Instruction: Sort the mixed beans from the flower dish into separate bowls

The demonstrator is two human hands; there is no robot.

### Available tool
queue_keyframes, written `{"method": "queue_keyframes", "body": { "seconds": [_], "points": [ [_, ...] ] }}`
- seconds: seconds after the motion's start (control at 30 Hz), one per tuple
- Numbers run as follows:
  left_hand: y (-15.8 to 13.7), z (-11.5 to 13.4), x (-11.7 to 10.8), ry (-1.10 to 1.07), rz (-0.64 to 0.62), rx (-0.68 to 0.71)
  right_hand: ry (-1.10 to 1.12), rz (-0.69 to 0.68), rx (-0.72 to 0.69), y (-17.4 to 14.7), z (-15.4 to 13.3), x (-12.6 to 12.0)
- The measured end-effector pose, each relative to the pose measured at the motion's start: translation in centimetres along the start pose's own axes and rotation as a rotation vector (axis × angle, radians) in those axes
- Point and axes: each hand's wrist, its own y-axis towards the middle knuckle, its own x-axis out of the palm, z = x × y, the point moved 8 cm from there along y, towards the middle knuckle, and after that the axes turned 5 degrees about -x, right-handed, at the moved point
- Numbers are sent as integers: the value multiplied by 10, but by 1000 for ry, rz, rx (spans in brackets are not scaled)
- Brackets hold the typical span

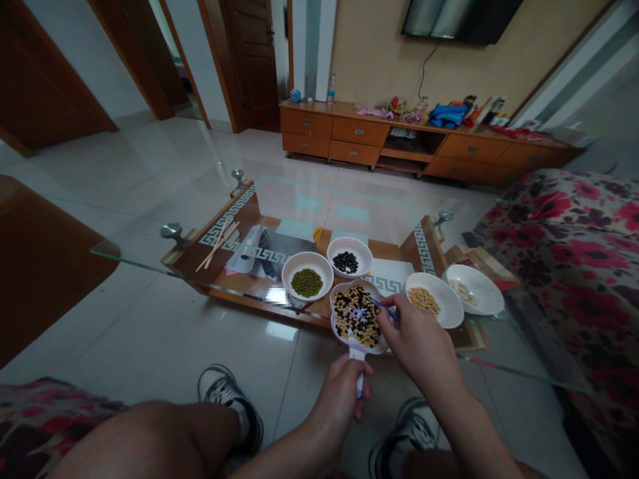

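My left hand (337, 391) is wrapped round the handle of a white and lilac flower-shaped dish (382, 346), at the table's near edge. Mixed black beans and yellow soybeans (362, 338) lie spread in it. In my right hand (418, 338) is a thin dark blue tool (385, 309), seemingly tweezers, pinched between the fingers; its tip is over the dish's right side. Whether the tip grips a bean is too small to tell. Beyond the dish stand a white bowl of green mung beans (306, 283) and one of black beans (345, 262). Soybeans (423, 301) lie in a bowl beside my right hand.
A fourth white bowl (486, 293) with pale pieces stands at the glass table's right (519, 376). Chopsticks (217, 245) and papers (244, 256) lie at the left. A floral-covered sofa (564, 293) is on the right; a wooden cabinet (354, 133) lines the far wall.
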Motion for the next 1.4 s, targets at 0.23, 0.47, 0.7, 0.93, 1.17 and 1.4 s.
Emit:
{"method": "queue_keyframes", "body": {
  "seconds": [0.23, 0.47, 0.7, 0.93, 1.17, 1.4],
  "points": [
    [-1, 0, 0, -2, -5, 3, -46, -141, 11, -4, 0, 10],
    [0, 1, -1, 17, 2, -5, -106, -183, -1, -5, -3, 15],
    [-2, 1, -1, 14, 5, -1, -110, -204, -27, -5, -7, 20],
    [-4, 2, -1, 19, 9, -9, -117, -230, -34, -5, -10, 23],
    [-6, 4, 0, 26, 8, -3, -99, -244, -26, -5, -8, 27],
    [-2, 3, 0, 18, 13, -7, -102, -252, -27, -4, -7, 31]
  ]
}}
